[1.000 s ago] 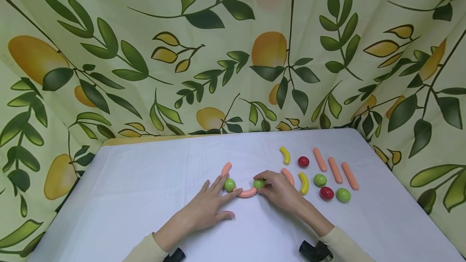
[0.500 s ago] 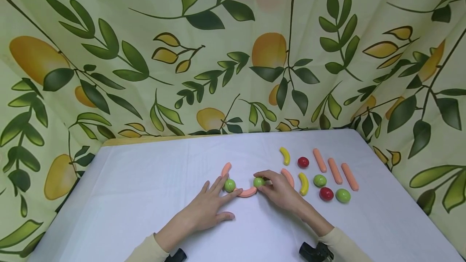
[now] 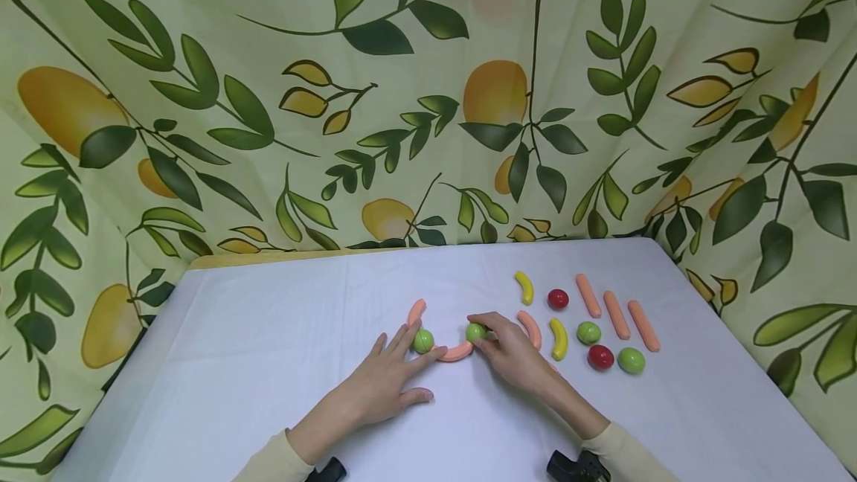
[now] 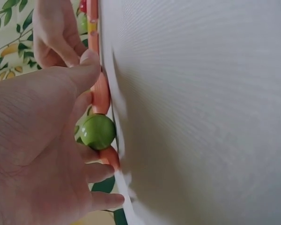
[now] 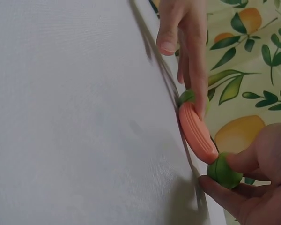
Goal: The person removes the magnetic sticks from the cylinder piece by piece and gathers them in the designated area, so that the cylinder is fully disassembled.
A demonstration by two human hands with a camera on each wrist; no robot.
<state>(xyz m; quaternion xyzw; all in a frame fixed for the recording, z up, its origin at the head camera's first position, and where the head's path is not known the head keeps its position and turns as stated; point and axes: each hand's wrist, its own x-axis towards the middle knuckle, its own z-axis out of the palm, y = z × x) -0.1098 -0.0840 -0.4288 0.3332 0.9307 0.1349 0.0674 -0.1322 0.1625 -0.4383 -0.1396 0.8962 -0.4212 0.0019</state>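
Near the middle of the table a curved pink toy sausage (image 3: 455,352) lies between two green balls. My right hand (image 3: 514,352) pinches the right green ball (image 5: 223,171) between thumb and fingers, at the sausage's right end. Spread and fairly straight, the fingers of my left hand (image 3: 378,389) rest by the left green ball (image 4: 98,131). Its index fingertip touches the left end of the curved sausage (image 5: 196,133). Beyond the left ball another pink sausage (image 3: 416,311) points away, partly covered by the left fingers.
To the right lie a curved pink sausage (image 3: 530,328), two yellow bananas (image 3: 559,339), two red balls (image 3: 600,357), two more green balls (image 3: 631,360) and three straight sausages (image 3: 617,315). A leaf-patterned curtain (image 3: 428,132) hangs behind the white-covered table (image 3: 268,326).
Both hands stay nearly still. The right forearm shifts very slightly left, and the right hand keeps its pinch on the green ball.
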